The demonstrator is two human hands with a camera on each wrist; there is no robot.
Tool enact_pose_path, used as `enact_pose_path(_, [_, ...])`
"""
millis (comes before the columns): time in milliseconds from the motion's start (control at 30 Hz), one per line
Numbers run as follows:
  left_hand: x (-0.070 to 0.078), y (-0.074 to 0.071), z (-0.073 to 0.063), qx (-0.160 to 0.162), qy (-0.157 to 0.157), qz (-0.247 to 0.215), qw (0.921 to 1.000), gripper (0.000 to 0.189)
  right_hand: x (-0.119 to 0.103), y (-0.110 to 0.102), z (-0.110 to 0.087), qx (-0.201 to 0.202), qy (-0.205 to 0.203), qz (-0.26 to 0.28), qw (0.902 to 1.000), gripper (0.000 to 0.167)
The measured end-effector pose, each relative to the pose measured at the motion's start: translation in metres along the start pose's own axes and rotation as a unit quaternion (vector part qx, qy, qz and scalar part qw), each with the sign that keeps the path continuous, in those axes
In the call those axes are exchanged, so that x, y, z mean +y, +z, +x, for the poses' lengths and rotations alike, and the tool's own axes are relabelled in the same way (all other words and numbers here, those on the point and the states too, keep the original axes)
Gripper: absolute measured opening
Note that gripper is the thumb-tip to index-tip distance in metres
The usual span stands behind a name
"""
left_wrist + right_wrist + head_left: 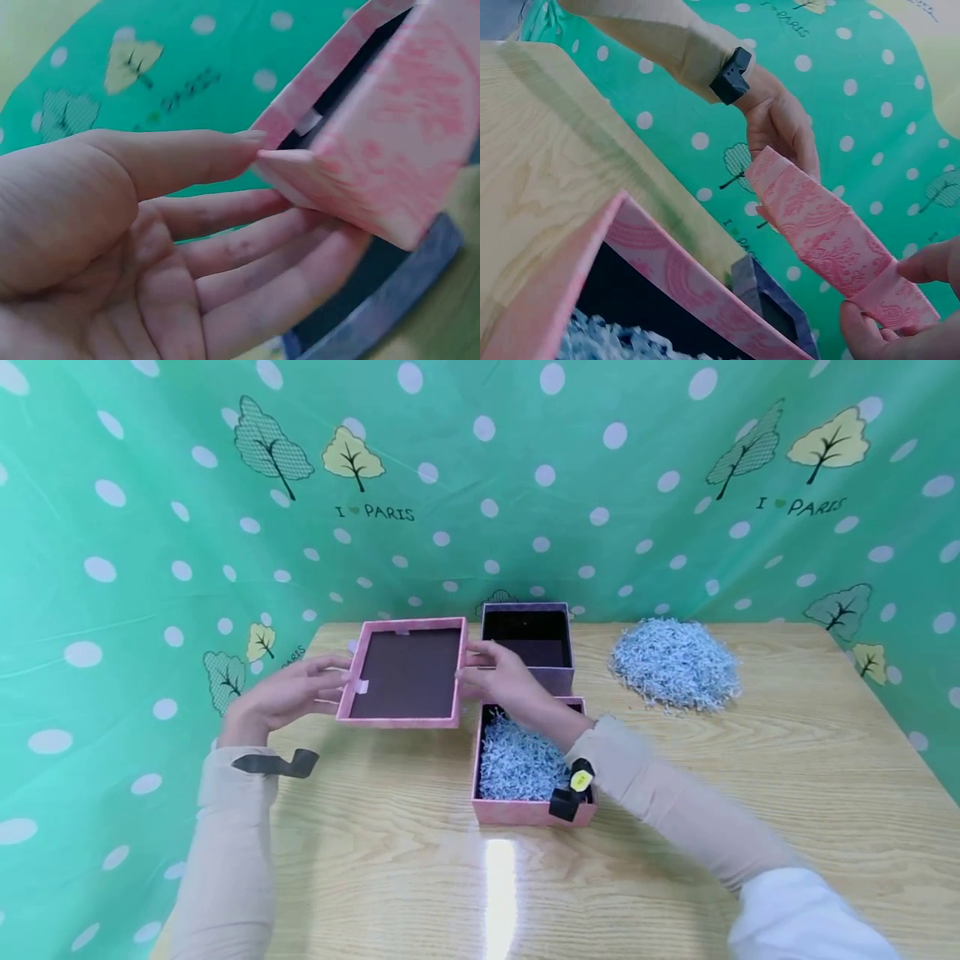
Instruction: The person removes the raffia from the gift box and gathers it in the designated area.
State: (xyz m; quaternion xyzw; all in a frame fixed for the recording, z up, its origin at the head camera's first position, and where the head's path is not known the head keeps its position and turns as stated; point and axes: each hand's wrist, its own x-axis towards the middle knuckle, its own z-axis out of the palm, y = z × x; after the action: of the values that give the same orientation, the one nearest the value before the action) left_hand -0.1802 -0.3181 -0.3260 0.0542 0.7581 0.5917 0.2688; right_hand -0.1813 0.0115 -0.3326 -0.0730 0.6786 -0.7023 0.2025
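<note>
Both hands hold a pink box lid (pixel 405 672) in the air, its dark inner side facing the head camera. My left hand (pixel 292 693) pinches the left rim, with the thumb (pixel 202 154) on the edge and the fingers against the outside. At the opposite side, my right hand (pixel 513 685) grips the rim between thumb and fingers; the right wrist view shows these fingertips on the lid's patterned pink side (pixel 832 232). Below the right forearm stands an open pink box (pixel 517 812) holding pale blue shredded paper (pixel 517 760).
Behind the pink box is an open purple box (pixel 555 681) with a dark inside. A purple lid (pixel 390 292) lies beyond the pink lid, mostly hidden in the head view. A heap of blue shredded paper (pixel 675 664) sits at the back right of the wooden table (pixel 390 843). A green curtain hangs behind.
</note>
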Motion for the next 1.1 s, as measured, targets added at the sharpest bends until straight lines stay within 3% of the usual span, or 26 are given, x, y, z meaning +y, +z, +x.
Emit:
enact_pose_path(133, [-0.017, -0.011, -0.011, -0.029, -0.018, 0.008, 0.9994, 0.041, 0.008, 0.019, 0.003, -0.022, 0.026, -0.015, 0.9993, 0.061])
enact_pose_path(433, [-0.045, -0.029, -0.032, -0.095, -0.052, -0.033, 0.9936, 0.041, 0.020, 0.051, 0.007, -0.065, 0.096, -0.015, 0.9931, 0.066])
enact_pose_path(567, [-0.053, -0.033, -0.039, -0.094, -0.075, -0.040, 0.9920, 0.044, 0.025, 0.060, 0.010, -0.078, 0.121, -0.017, 0.9894, 0.067])
enact_pose_path(733, [-0.063, -0.032, -0.044, -0.079, -0.126, -0.040, 0.9881, 0.048, 0.036, 0.073, 0.014, -0.084, 0.136, -0.029, 0.9867, 0.072])
enact_pose_path(900, [-0.069, -0.033, -0.043, -0.108, -0.136, -0.042, 0.9839, 0.034, 0.047, 0.084, 0.014, -0.095, 0.120, -0.051, 0.9869, 0.058])
enact_pose_path(1000, [-0.070, -0.033, -0.041, -0.110, -0.153, -0.017, 0.9820, 0.027, 0.053, 0.088, 0.013, -0.103, 0.117, -0.070, 0.9853, 0.051])
enact_pose_path(1100, [-0.069, -0.032, -0.039, -0.076, -0.185, 0.035, 0.9791, 0.029, 0.056, 0.091, 0.014, -0.114, 0.123, -0.076, 0.9830, 0.051])
